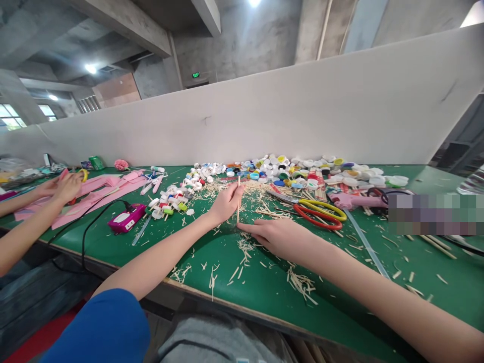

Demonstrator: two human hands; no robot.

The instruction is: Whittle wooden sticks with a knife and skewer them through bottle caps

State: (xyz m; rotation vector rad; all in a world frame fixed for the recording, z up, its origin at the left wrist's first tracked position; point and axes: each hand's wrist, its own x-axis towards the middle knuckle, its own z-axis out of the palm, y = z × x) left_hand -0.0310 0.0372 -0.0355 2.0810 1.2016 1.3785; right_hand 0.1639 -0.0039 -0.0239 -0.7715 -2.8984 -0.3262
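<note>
My left hand (226, 202) pinches a thin wooden stick (238, 194) and holds it upright on the green table (264, 282). My right hand (278, 236) lies low on the table just right of the stick's lower end, fingers pointing left toward it; whether it touches the stick I cannot tell. Wood shavings (245, 247) are scattered around both hands.
A heap of plastic bottle caps (302, 171) lies behind the hands. Red and yellow scissors (319, 212) and a pink glue gun (355, 200) are to the right. Left are caps on sticks (170, 201), a magenta device (126, 219), pink strips (106, 189) and another person's hands (62, 186). A white partition (302, 111) backs the table.
</note>
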